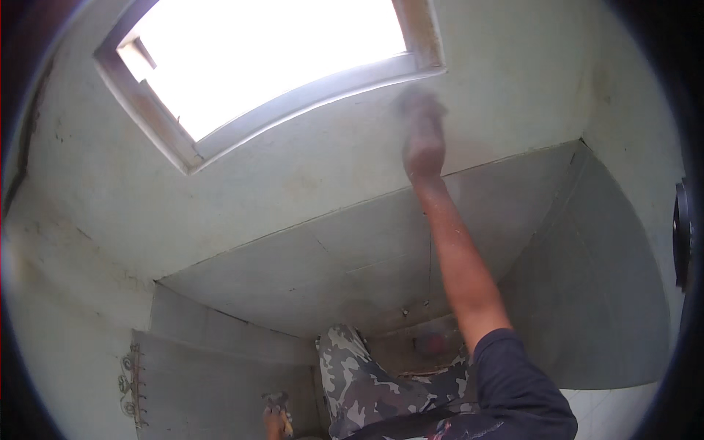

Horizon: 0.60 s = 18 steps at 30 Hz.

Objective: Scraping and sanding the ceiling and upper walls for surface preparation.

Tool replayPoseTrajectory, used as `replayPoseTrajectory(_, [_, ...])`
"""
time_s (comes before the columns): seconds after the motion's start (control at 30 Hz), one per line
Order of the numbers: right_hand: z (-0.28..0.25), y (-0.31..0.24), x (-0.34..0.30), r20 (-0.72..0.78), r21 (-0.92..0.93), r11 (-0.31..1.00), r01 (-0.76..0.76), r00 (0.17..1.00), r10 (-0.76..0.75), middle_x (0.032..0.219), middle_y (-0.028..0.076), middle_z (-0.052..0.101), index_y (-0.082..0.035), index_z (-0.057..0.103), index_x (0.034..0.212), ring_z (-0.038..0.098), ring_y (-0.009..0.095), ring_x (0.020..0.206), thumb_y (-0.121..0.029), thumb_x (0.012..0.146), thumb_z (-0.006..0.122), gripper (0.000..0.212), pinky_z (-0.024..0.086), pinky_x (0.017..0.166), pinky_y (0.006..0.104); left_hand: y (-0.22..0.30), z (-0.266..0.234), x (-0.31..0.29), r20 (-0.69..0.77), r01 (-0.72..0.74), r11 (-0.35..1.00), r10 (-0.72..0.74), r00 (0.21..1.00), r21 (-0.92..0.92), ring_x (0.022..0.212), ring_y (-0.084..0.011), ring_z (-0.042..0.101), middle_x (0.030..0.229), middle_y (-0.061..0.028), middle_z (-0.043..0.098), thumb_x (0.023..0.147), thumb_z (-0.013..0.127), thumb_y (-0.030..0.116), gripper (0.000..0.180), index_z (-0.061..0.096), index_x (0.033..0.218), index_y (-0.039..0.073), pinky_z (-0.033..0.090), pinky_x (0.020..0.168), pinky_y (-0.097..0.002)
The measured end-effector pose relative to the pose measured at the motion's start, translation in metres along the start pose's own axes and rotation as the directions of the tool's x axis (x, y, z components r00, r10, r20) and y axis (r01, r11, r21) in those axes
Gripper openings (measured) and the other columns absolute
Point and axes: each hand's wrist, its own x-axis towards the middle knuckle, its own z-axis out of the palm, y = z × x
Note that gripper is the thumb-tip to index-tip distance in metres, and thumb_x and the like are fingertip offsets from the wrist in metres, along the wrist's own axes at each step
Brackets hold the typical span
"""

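Note:
My right arm reaches up and forward to the pale green wall [315,158]. Smeared by motion, my right hand [424,143] is at the wall just below the window's right corner. Its fingers seem closed round a dark, blurred thing [419,100], whose kind I cannot make out. Low in the view, left of my camouflage trousers [381,392], is my left hand [275,422], small and partly cut off by the lower edge. It appears closed on a small tool with a pale yellowish handle [287,425] and a greyish end.
A bright window [271,59] with a wooden frame [315,88] opens in the upper wall. Grey panels [315,257] cover the lower wall. A row of curled metal hooks [132,385] is at the lower left. Something black [682,235] juts from the right wall.

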Motion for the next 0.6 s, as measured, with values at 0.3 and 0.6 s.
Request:
replayPoseTrajectory(0.3, [0.024,-0.084,-0.014,0.442,0.271,0.859,0.435,0.736,-0.512,0.138,0.009,0.051,-0.004,0.054,0.131,0.047,0.025,0.129,-0.005,0.083,0.050,0.048,0.038,0.109,0.0410,-0.118,0.002,0.048,0.033,0.194,0.976,-0.198,0.980,0.102,0.058,-0.0216,0.059,0.070,-0.0116,0.059,0.088,0.054,0.018,0.017,0.062,0.085,0.004,0.048,0.050,-0.0378])
replayPoseTrajectory(0.6, [0.008,-0.032,0.038,0.198,-0.175,0.920,0.349,0.928,-0.315,0.132,0.013,0.055,-0.004,0.054,0.130,0.047,0.030,0.128,0.002,0.085,0.043,0.047,0.034,0.111,0.0424,-0.136,0.134,0.096,0.578,-0.647,0.350,0.291,0.762,0.677,0.088,-0.0406,0.064,0.102,-0.0176,0.067,0.081,0.062,0.024,0.030,0.065,0.106,0.008,0.049,0.075,-0.0516])
